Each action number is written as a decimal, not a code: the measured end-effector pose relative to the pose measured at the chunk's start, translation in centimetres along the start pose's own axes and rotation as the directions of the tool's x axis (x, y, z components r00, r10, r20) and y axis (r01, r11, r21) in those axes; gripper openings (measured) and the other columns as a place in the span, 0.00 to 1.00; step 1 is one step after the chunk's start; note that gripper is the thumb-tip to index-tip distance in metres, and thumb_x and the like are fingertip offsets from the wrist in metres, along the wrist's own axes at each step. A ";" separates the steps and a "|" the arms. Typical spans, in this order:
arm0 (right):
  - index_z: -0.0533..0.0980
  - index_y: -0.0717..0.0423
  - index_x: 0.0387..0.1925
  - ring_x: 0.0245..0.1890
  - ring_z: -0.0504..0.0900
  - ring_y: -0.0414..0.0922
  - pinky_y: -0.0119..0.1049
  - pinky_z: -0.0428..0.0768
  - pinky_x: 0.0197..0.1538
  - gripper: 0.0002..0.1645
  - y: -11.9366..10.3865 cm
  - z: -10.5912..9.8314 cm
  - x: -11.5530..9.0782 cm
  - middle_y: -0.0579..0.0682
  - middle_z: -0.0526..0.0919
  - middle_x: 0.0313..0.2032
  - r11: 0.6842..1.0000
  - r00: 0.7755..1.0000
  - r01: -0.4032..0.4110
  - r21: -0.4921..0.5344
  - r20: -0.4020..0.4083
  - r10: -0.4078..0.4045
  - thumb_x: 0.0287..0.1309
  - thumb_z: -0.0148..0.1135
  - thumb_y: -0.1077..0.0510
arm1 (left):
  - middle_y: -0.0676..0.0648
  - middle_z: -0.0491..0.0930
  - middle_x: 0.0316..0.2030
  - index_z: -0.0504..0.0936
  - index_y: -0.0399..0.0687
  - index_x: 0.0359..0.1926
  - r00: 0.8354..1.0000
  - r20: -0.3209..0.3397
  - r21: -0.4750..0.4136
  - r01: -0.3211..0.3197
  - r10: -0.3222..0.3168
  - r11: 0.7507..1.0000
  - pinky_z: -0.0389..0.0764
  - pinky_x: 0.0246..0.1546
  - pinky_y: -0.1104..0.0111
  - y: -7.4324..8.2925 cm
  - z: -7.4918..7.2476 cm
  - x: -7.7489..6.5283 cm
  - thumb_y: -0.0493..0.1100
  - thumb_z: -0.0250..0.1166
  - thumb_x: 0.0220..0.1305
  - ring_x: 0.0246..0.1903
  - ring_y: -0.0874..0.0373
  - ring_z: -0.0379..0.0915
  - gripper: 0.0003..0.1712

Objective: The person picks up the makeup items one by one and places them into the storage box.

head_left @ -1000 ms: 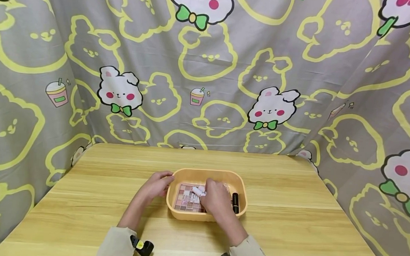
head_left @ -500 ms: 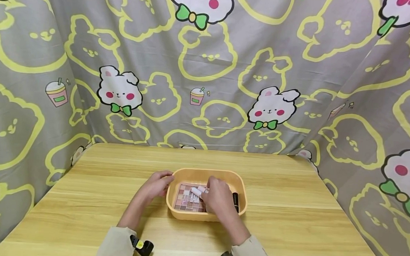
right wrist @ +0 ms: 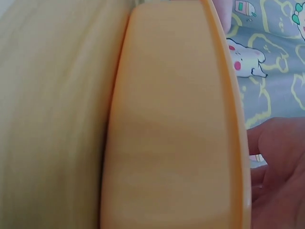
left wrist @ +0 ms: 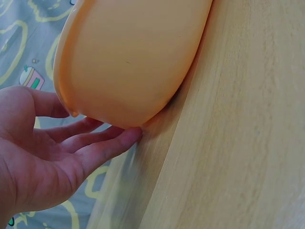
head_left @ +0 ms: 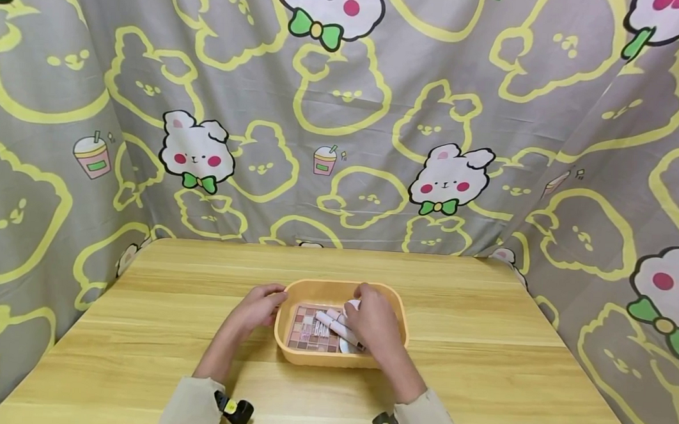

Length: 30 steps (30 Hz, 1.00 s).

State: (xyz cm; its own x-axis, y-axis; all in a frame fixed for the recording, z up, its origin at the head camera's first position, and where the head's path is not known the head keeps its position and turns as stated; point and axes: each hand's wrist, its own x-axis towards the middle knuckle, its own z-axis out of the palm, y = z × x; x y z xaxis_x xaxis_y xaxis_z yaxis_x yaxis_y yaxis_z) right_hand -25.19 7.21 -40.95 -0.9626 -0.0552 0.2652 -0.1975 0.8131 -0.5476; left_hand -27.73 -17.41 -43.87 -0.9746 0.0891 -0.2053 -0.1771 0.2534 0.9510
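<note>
An orange plastic basket (head_left: 297,357) stands on the table. My left hand (head_left: 256,307) rests against its left end; in the left wrist view the thumb (left wrist: 50,104) is at the rim and the fairly straight fingers lie along the outer wall. My right hand (head_left: 373,319) reaches inside, over the basket's right half. Between its thumb and forefinger a white surface (head_left: 353,305) shows; I cannot tell whether they pinch it. Two whitish tubes (head_left: 333,324) lie across a palette of brown and pink squares (head_left: 304,332). The rim hides the right fingertips in the right wrist view.
The wooden table (head_left: 516,362) extends around the basket on all sides. A grey curtain (head_left: 339,218) with rabbit prints hangs behind it and at both sides. A black wrist camera (head_left: 239,413) sits at the left cuff.
My right hand has shifted right and slightly back within the basket, off the tubes, so more of them shows. The black tube at the right is now hidden. The left hand stays put.
</note>
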 end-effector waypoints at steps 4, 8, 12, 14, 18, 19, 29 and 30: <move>0.80 0.64 0.51 0.35 0.82 0.54 0.48 0.81 0.39 0.19 0.7 -0.8 0.2 0.61 0.84 0.40 1.000 0.997 0.002 -0.001 -0.083 -0.002 0.60 0.68 0.58 | 0.34 0.81 0.51 0.73 0.34 0.65 1.000 -0.002 -0.001 -0.003 0.003 1.000 0.86 0.40 0.61 0.0 0.0 -0.1 0.43 0.53 0.77 0.46 0.51 0.82 0.23; 0.78 0.63 0.57 0.52 0.78 0.65 0.59 0.74 0.57 0.25 1.5 -1.8 0.5 0.67 0.82 0.50 0.999 0.993 -0.021 0.045 -0.115 0.026 0.60 0.65 0.57 | 0.34 0.81 0.52 0.73 0.34 0.65 1.000 -0.007 -0.002 -0.002 0.002 1.000 0.86 0.41 0.62 -0.1 -0.1 0.0 0.43 0.53 0.76 0.46 0.51 0.82 0.23; 0.75 0.63 0.62 0.54 0.77 0.65 0.60 0.73 0.58 0.28 2.8 -2.8 0.9 0.67 0.79 0.53 0.989 0.992 -0.069 0.128 -0.095 0.082 0.62 0.62 0.56 | 0.35 0.81 0.53 0.73 0.35 0.66 1.000 -0.012 0.000 0.003 -0.003 1.000 0.86 0.41 0.61 -0.1 0.0 0.0 0.43 0.53 0.76 0.46 0.51 0.82 0.23; 0.74 0.63 0.63 0.55 0.77 0.64 0.59 0.75 0.57 0.28 3.6 -3.4 1.1 0.67 0.79 0.54 0.981 0.991 -0.097 0.169 -0.076 0.111 0.64 0.60 0.56 | 0.35 0.81 0.53 0.73 0.35 0.65 1.000 -0.011 -0.003 0.005 -0.005 1.000 0.86 0.41 0.61 -0.1 0.0 0.0 0.43 0.53 0.76 0.46 0.52 0.82 0.23; 0.73 0.64 0.64 0.58 0.77 0.64 0.59 0.75 0.58 0.27 5.1 -4.2 1.4 0.68 0.79 0.56 0.970 0.990 -0.123 0.209 -0.036 0.134 0.69 0.57 0.54 | 0.35 0.81 0.53 0.73 0.34 0.65 1.000 -0.006 -0.012 0.001 -0.001 1.000 0.86 0.42 0.61 0.0 0.1 0.0 0.43 0.53 0.76 0.46 0.51 0.82 0.23; 0.73 0.64 0.64 0.59 0.76 0.64 0.59 0.75 0.58 0.26 5.3 -4.3 1.4 0.68 0.79 0.57 0.967 0.990 -0.131 0.218 -0.027 0.140 0.70 0.56 0.54 | 0.35 0.81 0.54 0.73 0.34 0.65 1.000 -0.007 -0.014 -0.001 0.001 1.000 0.86 0.42 0.61 0.0 0.1 0.0 0.43 0.53 0.76 0.47 0.51 0.82 0.23; 0.73 0.65 0.63 0.58 0.79 0.63 0.58 0.77 0.58 0.25 7.4 -5.7 1.4 0.67 0.81 0.56 0.934 0.972 -0.234 0.270 0.078 0.221 0.76 0.47 0.53 | 0.35 0.81 0.51 0.74 0.35 0.64 1.000 0.008 -0.028 -0.008 0.008 1.000 0.86 0.40 0.63 -0.1 0.1 -0.1 0.42 0.53 0.77 0.44 0.53 0.82 0.21; 0.73 0.66 0.63 0.58 0.78 0.63 0.58 0.77 0.59 0.26 7.7 -5.7 1.4 0.68 0.80 0.58 0.934 0.970 -0.241 0.263 0.099 0.222 0.76 0.47 0.52 | 0.35 0.81 0.51 0.74 0.34 0.64 1.000 0.005 -0.032 -0.008 0.008 0.999 0.86 0.40 0.63 -0.1 0.1 -0.1 0.41 0.53 0.76 0.44 0.53 0.82 0.21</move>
State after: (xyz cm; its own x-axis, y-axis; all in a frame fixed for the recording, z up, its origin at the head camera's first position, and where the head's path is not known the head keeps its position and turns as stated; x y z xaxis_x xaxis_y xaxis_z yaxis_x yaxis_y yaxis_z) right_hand -26.96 16.70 -40.30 -0.9960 0.0696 0.0568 -0.0014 0.6204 -0.7843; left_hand -27.65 -17.39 -43.96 -0.9754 0.0961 -0.1984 -0.1733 0.2219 0.9595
